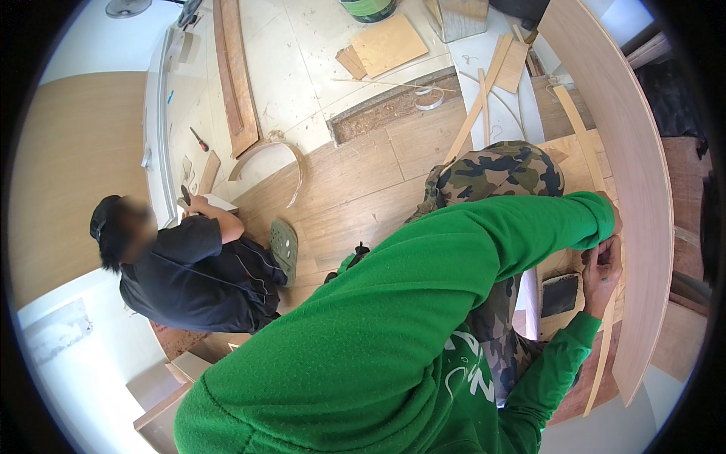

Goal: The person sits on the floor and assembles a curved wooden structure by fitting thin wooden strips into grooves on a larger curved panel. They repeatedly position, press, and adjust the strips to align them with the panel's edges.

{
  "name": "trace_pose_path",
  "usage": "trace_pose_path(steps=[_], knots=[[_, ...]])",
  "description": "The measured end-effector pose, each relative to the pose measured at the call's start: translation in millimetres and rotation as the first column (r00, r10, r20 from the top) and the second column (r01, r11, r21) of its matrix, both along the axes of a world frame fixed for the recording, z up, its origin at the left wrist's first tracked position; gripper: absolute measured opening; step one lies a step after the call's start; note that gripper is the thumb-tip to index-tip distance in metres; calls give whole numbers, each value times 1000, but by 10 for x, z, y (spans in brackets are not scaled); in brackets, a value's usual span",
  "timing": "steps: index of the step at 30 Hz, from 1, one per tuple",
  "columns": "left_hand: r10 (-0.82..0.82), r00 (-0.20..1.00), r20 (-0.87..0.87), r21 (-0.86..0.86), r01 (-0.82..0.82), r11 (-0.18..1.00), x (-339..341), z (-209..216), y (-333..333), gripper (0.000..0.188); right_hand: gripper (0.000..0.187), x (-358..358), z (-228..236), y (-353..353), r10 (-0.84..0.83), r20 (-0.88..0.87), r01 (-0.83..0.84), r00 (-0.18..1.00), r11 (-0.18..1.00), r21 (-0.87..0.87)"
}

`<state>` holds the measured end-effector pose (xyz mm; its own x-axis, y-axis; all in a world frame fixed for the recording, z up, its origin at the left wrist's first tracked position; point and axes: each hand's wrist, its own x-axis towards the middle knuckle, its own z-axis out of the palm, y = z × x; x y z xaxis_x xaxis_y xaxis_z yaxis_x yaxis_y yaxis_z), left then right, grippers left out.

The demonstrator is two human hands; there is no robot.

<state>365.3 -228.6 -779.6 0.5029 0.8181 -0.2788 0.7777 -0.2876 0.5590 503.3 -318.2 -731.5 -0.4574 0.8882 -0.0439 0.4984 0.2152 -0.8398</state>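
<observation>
we look down past our own green sleeves (pixel 355 303) at both our hands working close together on the right, by the near edge of a large wood-toned panel (pixel 639 197) that bows along the rim of the view. a thin pale strip (pixel 578 129) runs beside that edge, showing above our hands and again below them. our left hand (pixel 617 218) is mostly hidden behind its cuff, so we cannot tell how far open it is or what it has hold of. our right hand (pixel 600 278), just below it, has its fingers bent and drawn close together next to the strip; we cannot tell whether they grip it. near our right wrist lies a dark square pad (pixel 560 293) with a pale border, and our camouflage-clad knee (pixel 499 172) is bent above our left sleeve. well apart, on the left, a co-worker (pixel 193 261) in dark clothes and a cap crouches, one hand on a dark tool (pixel 184 195). a curved band (pixel 300 163) lies on the floor near the co-worker, and a red-handled screwdriver (pixel 200 140) lies farther up.
</observation>
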Motion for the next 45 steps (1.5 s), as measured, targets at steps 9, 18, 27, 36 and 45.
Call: trace_pose_path(steps=[9,18,27,36,45], knots=[[5,1000,-1,29,-5,1000,39,-92,8,37,24,-19,15,-13,-19,8,19,1000,1000,6],[116,990,-74,59,-112,992,217,-190,-40,31,21,-54,53,-51,-31,24,30,999,999,42],[40,998,-51,71,-36,997,-60,-130,-106,27,26,-171,302,-74,-75,93,58,993,983,175],[-39,997,-74,-1,39,999,-203,73,-116,26,25,-117,233,-67,-66,96,38,993,965,261],[-25,998,-64,-30,23,999,-198,-6,-56,46,23,-115,302,-39,-39,152,-1,988,966,258]])
